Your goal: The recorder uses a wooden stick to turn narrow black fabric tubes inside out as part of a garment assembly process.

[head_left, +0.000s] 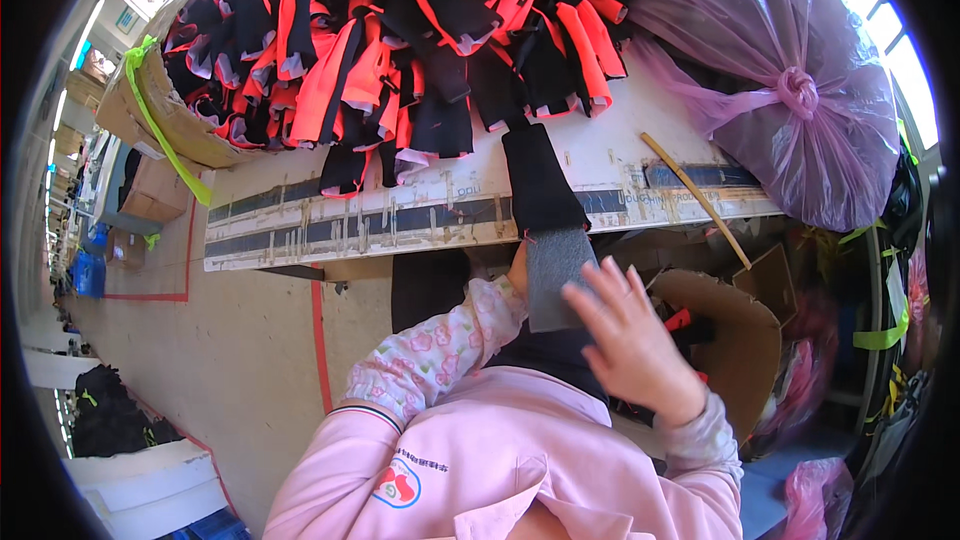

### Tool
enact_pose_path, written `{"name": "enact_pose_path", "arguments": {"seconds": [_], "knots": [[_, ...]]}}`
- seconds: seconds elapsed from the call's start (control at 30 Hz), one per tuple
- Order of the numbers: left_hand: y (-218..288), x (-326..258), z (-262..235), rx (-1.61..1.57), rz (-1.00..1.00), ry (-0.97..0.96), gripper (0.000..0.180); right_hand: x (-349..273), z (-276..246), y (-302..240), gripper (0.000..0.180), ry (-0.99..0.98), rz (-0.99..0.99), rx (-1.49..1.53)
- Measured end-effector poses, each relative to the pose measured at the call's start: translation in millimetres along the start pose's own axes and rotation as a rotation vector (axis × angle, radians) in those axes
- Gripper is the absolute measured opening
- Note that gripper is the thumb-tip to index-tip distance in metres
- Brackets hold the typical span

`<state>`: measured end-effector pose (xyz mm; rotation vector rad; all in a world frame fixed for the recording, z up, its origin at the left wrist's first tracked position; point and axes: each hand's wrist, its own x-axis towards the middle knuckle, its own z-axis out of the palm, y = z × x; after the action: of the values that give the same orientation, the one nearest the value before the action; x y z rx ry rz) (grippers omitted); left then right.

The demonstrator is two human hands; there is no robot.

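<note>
A black fabric piece (541, 180) hangs over the front edge of the table, and a rough grey panel (558, 275) forms its lower end. My left hand (518, 268) is behind the panel's left side; the fabric covers its fingers, so their grip does not show. Just right of the panel, my right hand (637, 335) is raised with its fingers spread. Its fingertips are close to the grey surface, and nothing is held in it. Whether they touch the panel I cannot tell.
A heap of black and orange-red fabric pieces (330, 70) covers the back of the white worktable (440, 212). A tied purple plastic bag (797, 90) bulges at its right. A thin wooden stick (695, 198) juts past the front edge. Below right stands an open cardboard box (745, 325).
</note>
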<state>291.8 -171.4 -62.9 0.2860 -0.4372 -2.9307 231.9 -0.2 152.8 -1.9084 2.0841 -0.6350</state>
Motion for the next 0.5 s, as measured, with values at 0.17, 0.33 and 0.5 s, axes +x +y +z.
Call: {"name": "enact_pose_path", "arguments": {"seconds": [0.17,0.33,0.5], "knots": [[-7.3,9.3,-23.7,-0.079,0.028,-0.489,0.05,5.9,66.3,7.2,0.055,0.104,0.039,-0.218],[-16.1,-17.1,12.8,0.735,0.083,0.204,0.03,49.4,82.5,45.3,0.043,0.054,0.089,-0.296],[-20.2,-11.3,13.8,0.812,0.147,0.333,0.024,80.0,116.5,87.5,0.022,-0.087,0.17,-0.302]]}}
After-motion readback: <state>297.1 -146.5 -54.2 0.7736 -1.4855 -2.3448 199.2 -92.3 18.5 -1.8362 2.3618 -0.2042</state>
